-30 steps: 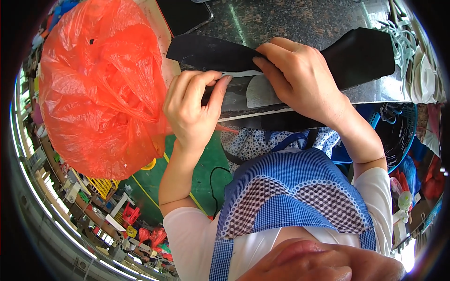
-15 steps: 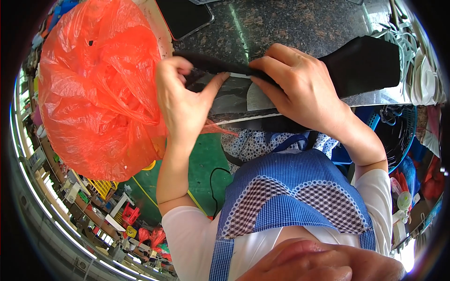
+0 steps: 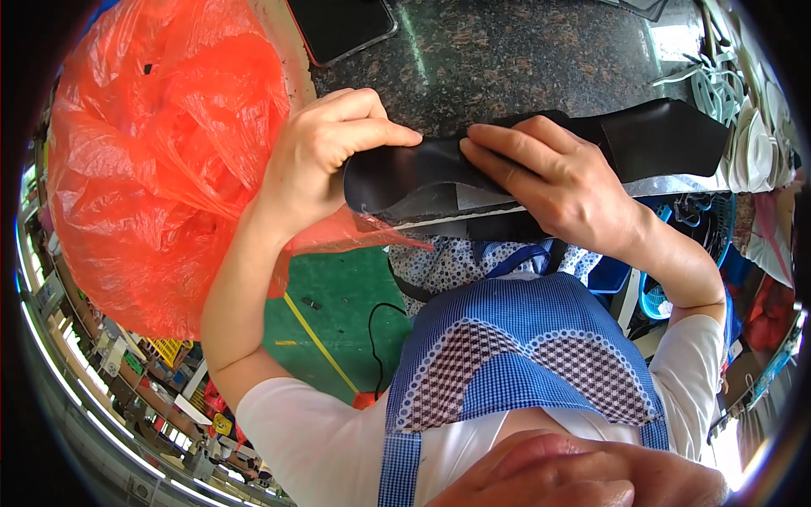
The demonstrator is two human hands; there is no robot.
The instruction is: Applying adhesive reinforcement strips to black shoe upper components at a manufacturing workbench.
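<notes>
A long, smooth black leather-like piece (image 3: 393, 176) lies along the near edge of the stone-topped table, with its wide end stretching right. At its left end, my left hand (image 3: 325, 156) is closed, thumb and forefinger pinching the upper edge. My right hand (image 3: 562, 173) presses its bunched fingers onto the middle of the piece, and its thumb is hidden. The strip is curved over between the two hands. Below it, a clear sheet-like surface shows at the table edge.
A large red plastic bag (image 3: 169, 169) bulges beside my left arm. A dark phone (image 3: 342, 29) lies at the far left of the speckled tabletop (image 3: 507, 59). White curved pieces (image 3: 752, 148) and pale straps (image 3: 718, 89) are heaped at the right. A blue basket (image 3: 655, 300) sits below.
My left hand has shifted from the raised fold to the upper edge, and the black piece's left end has come down flatter. My right hand has moved slightly nearer me.
</notes>
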